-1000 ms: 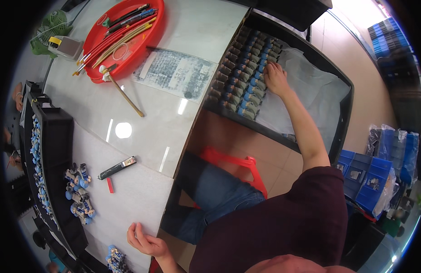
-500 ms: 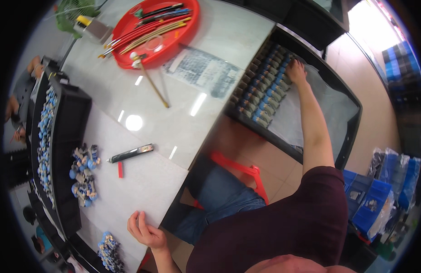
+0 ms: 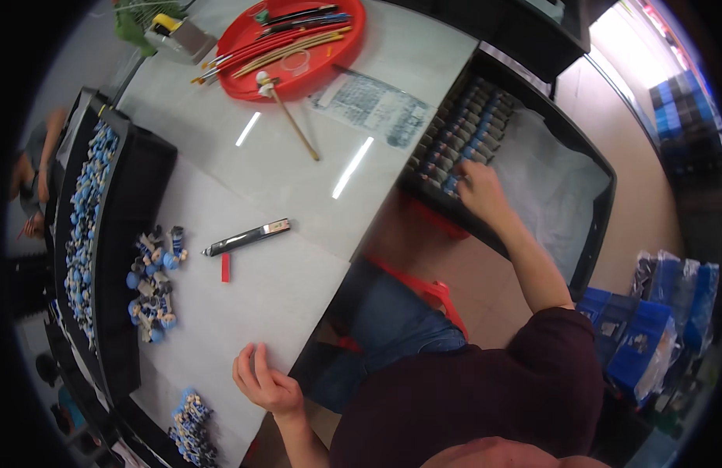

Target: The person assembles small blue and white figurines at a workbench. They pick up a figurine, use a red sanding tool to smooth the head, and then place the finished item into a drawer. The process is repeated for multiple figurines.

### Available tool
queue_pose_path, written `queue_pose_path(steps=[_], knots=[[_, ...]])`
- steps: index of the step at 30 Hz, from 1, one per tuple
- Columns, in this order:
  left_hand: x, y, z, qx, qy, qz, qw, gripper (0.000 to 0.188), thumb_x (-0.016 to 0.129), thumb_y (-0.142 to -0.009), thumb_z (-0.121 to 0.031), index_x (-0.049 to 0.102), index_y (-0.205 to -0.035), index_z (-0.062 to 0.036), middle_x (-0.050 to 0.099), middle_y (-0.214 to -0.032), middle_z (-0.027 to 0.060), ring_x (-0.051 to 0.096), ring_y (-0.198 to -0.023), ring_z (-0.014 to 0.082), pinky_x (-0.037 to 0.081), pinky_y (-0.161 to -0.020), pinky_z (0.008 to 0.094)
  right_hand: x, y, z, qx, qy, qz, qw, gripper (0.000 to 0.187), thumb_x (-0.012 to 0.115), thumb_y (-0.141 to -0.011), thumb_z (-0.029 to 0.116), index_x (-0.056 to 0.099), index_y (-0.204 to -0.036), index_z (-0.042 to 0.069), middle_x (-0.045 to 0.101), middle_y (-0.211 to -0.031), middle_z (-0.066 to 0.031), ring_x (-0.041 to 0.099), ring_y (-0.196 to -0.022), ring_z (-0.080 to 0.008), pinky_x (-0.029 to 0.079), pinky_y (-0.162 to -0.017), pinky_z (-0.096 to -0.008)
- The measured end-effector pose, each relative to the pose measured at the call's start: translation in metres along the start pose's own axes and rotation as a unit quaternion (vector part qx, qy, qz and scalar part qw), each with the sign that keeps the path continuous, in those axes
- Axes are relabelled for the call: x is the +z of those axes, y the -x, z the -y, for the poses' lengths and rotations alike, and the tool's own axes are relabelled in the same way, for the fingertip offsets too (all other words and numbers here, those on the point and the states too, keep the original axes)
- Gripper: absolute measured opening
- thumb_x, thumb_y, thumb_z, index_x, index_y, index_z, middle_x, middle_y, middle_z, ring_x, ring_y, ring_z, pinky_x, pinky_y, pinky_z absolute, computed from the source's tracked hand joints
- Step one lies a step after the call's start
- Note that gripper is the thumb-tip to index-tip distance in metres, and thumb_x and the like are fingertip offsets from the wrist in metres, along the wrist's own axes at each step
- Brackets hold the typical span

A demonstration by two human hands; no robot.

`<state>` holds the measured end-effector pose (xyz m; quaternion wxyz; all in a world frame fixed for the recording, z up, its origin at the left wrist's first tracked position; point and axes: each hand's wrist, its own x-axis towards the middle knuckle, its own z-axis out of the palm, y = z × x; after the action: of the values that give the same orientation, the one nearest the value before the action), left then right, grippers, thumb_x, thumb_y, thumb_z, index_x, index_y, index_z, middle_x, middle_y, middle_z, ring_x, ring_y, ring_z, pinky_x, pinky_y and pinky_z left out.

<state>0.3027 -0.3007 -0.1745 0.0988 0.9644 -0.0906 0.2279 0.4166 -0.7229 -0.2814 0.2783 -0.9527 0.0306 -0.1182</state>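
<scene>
Surface: white, glossy (image 3: pixel 431 39); its edge meets the black tray, probably for easy reach.
Black tray: right of the surface (image 3: pixel 611 181); small figures (image 3: pixel 470 125) stand in tight rows on one side, likely so they don't topple; pale sheet (image 3: pixel 533 164) beside them.
Black bin: left side (image 3: pixel 146 187), heaped loosely with blue-capped pieces (image 3: pixel 84 242).
Red dish: far side (image 3: pixel 318 66), brushes gathered inside.
Right grip: right hand (image 3: pixel 482 191) at rows' near end, fingers bent; hold can't be told.
Left grip: left hand (image 3: pixel 271 388) half-curled, empty, apparently idle by the edge.
Red strip: beside the dark slim tool (image 3: pixel 248 237), lying loose (image 3: pixel 226 267).
</scene>
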Motion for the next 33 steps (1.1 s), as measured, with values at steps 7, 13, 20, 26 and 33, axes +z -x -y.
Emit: queue_pose_path(steps=[7, 13, 20, 26, 33], knots=[[-0.001, -0.004, -0.002, 0.017, 0.009, -0.001, 1.0, 0.037, 0.039, -0.069, 0.012, 0.059, -0.098, 0.0028, 0.055, -0.102, 0.0174, 0.051, -0.093, 0.0336, 0.043, -0.08, 0.0415, -0.015, 0.031, -0.001, 0.059, -0.02, -0.009, 0.998, 0.013, 0.05, -0.073, 0.005, 0.059, -0.083, 0.004, 0.062, -0.078, -0.0149, 0.058, -0.076, -0.0313, 0.044, -0.071, -0.0421], [0.001, -0.003, -0.001, 0.016, 0.0, 0.004, 1.0, 0.037, 0.038, -0.069, 0.013, 0.059, -0.098, 0.0028, 0.054, -0.103, 0.0181, 0.051, -0.094, 0.0347, 0.043, -0.08, 0.0423, -0.009, 0.027, -0.023, 0.076, 0.012, 0.0, 0.997, 0.015, 0.049, -0.074, 0.005, 0.061, -0.084, 0.004, 0.063, -0.078, -0.0153, 0.059, -0.076, -0.0322, 0.045, -0.07, -0.0426], [0.002, 0.0, -0.001, 0.014, -0.014, 0.012, 1.0, 0.038, 0.036, -0.068, 0.014, 0.058, -0.097, 0.004, 0.053, -0.104, 0.0188, 0.051, -0.095, 0.0353, 0.042, -0.08, 0.043, -0.001, 0.004, -0.057, 0.084, 0.005, -0.001, 0.996, 0.017, 0.048, -0.073, 0.003, 0.06, -0.084, 0.002, 0.063, -0.08, -0.0182, 0.06, -0.077, -0.0342, 0.047, -0.07, -0.0427], [0.002, -0.001, -0.002, 0.016, -0.023, 0.028, 0.999, 0.036, 0.033, -0.073, 0.013, 0.055, -0.101, 0.0057, 0.052, -0.106, 0.0196, 0.05, -0.097, 0.0346, 0.041, -0.084, 0.0419, 0.0, -0.03, -0.131, 0.164, -0.012, -0.097, 0.982, 0.018, 0.05, -0.074, 0.006, 0.06, -0.089, 0.006, 0.064, -0.082, -0.0152, 0.062, -0.079, -0.0324, 0.048, -0.071, -0.0393], [0.004, 0.0, -0.002, 0.015, -0.031, 0.033, 0.999, 0.036, 0.033, -0.073, 0.012, 0.054, -0.101, 0.006, 0.052, -0.107, 0.02, 0.05, -0.098, 0.0349, 0.04, -0.085, 0.0424, -0.005, -0.064, -0.213, 0.277, 0.007, -0.208, 0.938, 0.022, 0.052, -0.075, 0.01, 0.06, -0.096, 0.009, 0.065, -0.087, -0.0122, 0.062, -0.085, -0.0296, 0.048, -0.076, -0.0375]])
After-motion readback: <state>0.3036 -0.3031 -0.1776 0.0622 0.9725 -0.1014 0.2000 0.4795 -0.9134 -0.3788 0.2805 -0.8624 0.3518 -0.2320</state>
